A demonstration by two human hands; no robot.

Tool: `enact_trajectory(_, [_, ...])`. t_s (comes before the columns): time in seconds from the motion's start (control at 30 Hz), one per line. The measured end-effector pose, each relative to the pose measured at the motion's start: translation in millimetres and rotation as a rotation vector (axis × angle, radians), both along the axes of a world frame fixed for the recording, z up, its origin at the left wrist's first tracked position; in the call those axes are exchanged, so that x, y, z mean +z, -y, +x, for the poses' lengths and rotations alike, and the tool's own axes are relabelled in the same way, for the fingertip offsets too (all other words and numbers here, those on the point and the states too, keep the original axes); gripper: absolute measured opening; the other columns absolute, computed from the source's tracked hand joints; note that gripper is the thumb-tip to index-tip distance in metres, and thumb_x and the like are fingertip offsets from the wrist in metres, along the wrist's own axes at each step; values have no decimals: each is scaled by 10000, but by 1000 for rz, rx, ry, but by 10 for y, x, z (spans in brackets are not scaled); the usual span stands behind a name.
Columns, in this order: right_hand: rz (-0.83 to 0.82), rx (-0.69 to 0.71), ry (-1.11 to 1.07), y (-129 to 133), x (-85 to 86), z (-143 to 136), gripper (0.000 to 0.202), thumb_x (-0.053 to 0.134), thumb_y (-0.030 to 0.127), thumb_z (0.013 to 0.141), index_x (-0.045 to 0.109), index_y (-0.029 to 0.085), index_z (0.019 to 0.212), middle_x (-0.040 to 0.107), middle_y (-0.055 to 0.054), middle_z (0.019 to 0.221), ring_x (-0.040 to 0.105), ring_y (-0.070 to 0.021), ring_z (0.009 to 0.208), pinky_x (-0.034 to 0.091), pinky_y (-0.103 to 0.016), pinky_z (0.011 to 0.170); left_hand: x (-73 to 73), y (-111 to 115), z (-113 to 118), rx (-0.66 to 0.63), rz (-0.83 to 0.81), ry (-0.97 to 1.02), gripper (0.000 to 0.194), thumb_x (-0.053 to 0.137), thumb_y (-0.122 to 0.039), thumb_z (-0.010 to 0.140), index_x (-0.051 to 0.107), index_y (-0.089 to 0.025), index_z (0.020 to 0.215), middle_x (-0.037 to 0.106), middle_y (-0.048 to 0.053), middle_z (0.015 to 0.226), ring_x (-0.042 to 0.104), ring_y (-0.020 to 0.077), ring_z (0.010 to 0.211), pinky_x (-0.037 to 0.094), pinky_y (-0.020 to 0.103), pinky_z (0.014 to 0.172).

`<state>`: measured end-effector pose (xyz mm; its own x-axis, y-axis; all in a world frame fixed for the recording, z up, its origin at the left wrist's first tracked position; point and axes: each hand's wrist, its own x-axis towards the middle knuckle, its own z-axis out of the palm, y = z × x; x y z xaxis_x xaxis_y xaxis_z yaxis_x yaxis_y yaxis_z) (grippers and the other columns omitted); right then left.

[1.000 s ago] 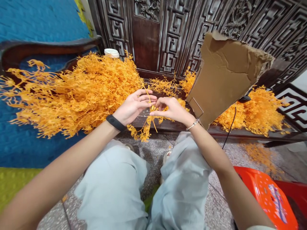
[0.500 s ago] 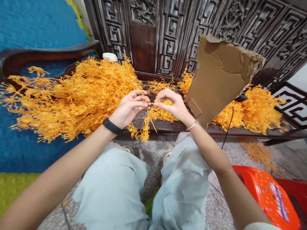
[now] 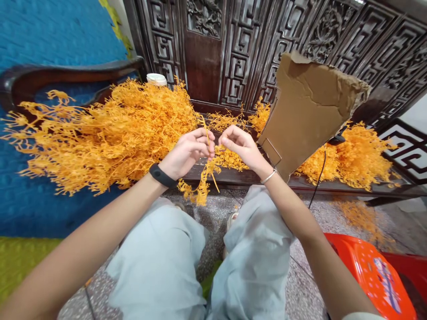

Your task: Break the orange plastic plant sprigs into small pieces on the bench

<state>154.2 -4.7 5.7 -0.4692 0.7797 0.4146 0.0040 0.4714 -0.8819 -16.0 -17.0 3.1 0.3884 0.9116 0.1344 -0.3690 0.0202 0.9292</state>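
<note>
My left hand (image 3: 191, 150), with a black band at the wrist, pinches an orange plastic sprig (image 3: 202, 184) whose thin stem sticks up past the fingers and whose leafy part hangs below. Close on its right, my right hand (image 3: 239, 144) has thumb and forefinger pressed together; whatever sits between them is too small to make out. A large heap of orange sprigs (image 3: 110, 133) lies to the left of my left hand. Behind and below my right hand, a smaller orange pile (image 3: 231, 159) rests on the dark wooden bench (image 3: 233, 174).
A brown cardboard piece (image 3: 307, 106) leans up at the right, with a wire frame at its lower left. More orange sprigs (image 3: 360, 155) lie beyond it, near a black cable. A white round container (image 3: 156, 79) stands behind the heap. A red stool (image 3: 370, 271) is at lower right.
My right hand has moved slightly apart from my left hand, where before their fingertips nearly met. The sprig stays in my left hand. The view has shifted a little.
</note>
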Motion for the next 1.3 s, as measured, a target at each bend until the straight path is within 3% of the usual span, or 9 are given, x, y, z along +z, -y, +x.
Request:
enact_trajectory(0.27, [-92, 64, 43, -58, -40, 1, 275, 615, 429, 771, 493, 183, 788, 491, 20, 753, 475, -75, 674, 440, -219, 622, -1, -7, -22, 18, -3, 80, 294, 500, 40, 554, 562, -144, 774, 570, -5, 593, 522, 90, 558, 426, 206, 573])
enact_trajectory(0.47, [31, 148, 146, 9, 14, 46, 313, 728, 336, 677, 557, 161, 871, 573, -1, 860, 530, -91, 783, 441, -252, 736, 6, 0, -49, 27, -40, 107, 266, 494, 29, 566, 566, -126, 769, 576, 8, 601, 536, 101, 575, 423, 216, 581])
enact_trajectory(0.7, [-15, -55, 133, 55, 44, 17, 306, 726, 375, 666, 574, 146, 798, 578, 5, 756, 510, -78, 666, 431, -246, 640, 20, 7, -76, 20, -17, 160, 248, 480, 29, 579, 571, -124, 752, 568, 14, 596, 549, 114, 589, 428, 231, 601])
enact_trajectory(0.87, [-95, -63, 192, 29, 41, 30, 317, 728, 400, 659, 593, 133, 763, 564, 5, 695, 501, -76, 631, 411, -243, 601, 30, 17, -80, 3, -12, 156, 238, 464, 24, 585, 578, -126, 730, 561, 22, 587, 549, 120, 583, 437, 239, 608])
enact_trajectory(1.03, [-36, -85, 204, 20, 42, 47, 333, 736, 416, 645, 564, 131, 648, 531, 21, 627, 458, -67, 597, 371, -233, 567, 57, 22, -68, 21, -54, 192, 170, 438, -45, 656, 583, -131, 678, 529, 24, 555, 531, 117, 554, 446, 237, 586])
enact_trajectory(1.13, [-33, -36, 169, 26, 63, 57, 314, 731, 390, 663, 547, 135, 646, 539, 24, 651, 468, -64, 612, 381, -228, 584, 70, 22, -53, 6, -86, 175, 178, 426, -138, 735, 571, -138, 632, 488, 19, 500, 510, 117, 505, 446, 239, 550])
enact_trajectory(1.3, [-133, 187, 102, 57, 90, 68, 254, 663, 351, 755, 536, 137, 703, 564, 23, 651, 534, -68, 618, 439, -235, 638, 97, 48, -15, -169, -178, 103, 194, 469, -185, 746, 530, -136, 569, 421, -12, 439, 390, 64, 358, 351, 195, 400])
